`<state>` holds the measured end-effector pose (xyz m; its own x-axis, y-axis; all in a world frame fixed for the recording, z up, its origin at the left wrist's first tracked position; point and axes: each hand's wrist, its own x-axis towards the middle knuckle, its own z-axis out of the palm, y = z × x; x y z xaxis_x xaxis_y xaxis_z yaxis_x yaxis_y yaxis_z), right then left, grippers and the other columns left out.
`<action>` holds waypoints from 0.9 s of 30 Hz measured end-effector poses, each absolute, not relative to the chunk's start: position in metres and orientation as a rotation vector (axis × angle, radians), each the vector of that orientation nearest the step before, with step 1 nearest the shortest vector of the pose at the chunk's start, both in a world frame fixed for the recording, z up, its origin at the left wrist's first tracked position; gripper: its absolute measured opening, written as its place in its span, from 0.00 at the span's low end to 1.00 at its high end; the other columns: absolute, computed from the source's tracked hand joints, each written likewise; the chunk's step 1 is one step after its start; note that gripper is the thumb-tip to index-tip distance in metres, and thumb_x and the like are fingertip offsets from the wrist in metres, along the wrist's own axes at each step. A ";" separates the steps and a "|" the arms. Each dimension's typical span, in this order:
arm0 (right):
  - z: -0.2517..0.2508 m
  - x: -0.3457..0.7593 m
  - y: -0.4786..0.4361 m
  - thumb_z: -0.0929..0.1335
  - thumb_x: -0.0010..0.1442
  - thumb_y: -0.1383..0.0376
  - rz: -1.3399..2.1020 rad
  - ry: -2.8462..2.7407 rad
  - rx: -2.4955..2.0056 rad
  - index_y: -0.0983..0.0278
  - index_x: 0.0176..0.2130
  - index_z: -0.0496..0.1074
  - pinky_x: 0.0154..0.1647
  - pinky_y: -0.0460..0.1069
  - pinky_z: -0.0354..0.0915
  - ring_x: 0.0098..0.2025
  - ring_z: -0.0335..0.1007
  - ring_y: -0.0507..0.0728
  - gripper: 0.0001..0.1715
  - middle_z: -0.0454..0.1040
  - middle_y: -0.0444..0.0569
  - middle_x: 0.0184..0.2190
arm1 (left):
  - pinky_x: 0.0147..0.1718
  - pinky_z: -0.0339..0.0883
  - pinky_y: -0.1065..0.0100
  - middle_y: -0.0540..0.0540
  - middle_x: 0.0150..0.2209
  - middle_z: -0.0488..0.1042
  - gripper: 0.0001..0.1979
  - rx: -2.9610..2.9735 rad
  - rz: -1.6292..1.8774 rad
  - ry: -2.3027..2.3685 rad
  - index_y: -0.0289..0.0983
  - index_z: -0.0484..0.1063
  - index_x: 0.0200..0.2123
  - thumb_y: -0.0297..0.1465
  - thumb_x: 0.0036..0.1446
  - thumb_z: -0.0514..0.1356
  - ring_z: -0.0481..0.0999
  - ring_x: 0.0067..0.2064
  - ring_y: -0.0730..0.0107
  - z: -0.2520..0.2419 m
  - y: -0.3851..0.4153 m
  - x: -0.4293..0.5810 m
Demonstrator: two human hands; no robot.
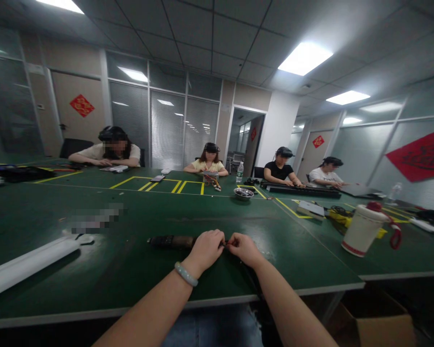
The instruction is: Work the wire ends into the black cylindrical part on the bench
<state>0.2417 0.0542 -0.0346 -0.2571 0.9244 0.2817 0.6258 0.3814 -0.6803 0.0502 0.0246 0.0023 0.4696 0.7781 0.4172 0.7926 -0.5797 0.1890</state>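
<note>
On the green table lies a dark, long cylindrical tool (177, 242), its narrow tip pointing left. My left hand (208, 246), with a pale bangle at the wrist, is closed over the tool's right end and hides that part. Close beside it, my right hand (244, 246) pinches at the same end, fingertips almost touching those of the left. Between the fingertips shows a small dark and reddish bit, too small to make out for certain. A dark cable (252, 275) runs from under my right hand towards the table's front edge.
A long white object (32, 267) lies at the left. To the right stand a cream flask (363, 231) with a red strap and a white box (311, 210). A metal bowl (243, 193) and a water bottle (240, 172) are farther back. Several people sit across the table.
</note>
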 end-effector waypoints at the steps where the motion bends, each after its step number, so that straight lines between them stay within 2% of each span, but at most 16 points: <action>1: -0.034 0.241 0.054 0.68 0.51 0.66 0.574 -1.985 -1.333 0.64 0.30 0.71 0.26 0.42 0.57 0.26 0.65 0.49 0.03 0.72 0.41 0.24 | 0.42 0.60 0.65 0.48 0.38 0.71 0.03 -2.662 -0.733 -1.427 0.39 0.67 0.36 0.28 0.57 0.58 0.70 0.42 0.65 0.002 0.024 0.051; 13: -0.031 0.240 0.052 0.68 0.51 0.66 0.629 -1.969 -1.310 0.64 0.29 0.70 0.24 0.42 0.57 0.24 0.63 0.48 0.03 0.71 0.41 0.23 | 0.41 0.60 0.65 0.48 0.37 0.71 0.04 -2.653 -0.763 -1.461 0.39 0.66 0.35 0.30 0.56 0.59 0.70 0.41 0.65 -0.002 0.028 0.047; 27: -0.027 0.240 0.050 0.69 0.52 0.65 0.632 -1.988 -1.349 0.64 0.31 0.72 0.26 0.43 0.59 0.26 0.66 0.49 0.04 0.73 0.43 0.25 | 0.40 0.60 0.66 0.49 0.37 0.71 0.02 -2.647 -0.766 -1.503 0.39 0.66 0.34 0.29 0.57 0.59 0.70 0.41 0.66 0.001 0.026 0.049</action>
<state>0.2400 0.0499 -0.0274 -0.2633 0.9341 0.2410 0.6233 0.3554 -0.6966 0.0495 0.0256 0.0015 0.4221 0.8068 0.4133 0.8083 -0.5414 0.2313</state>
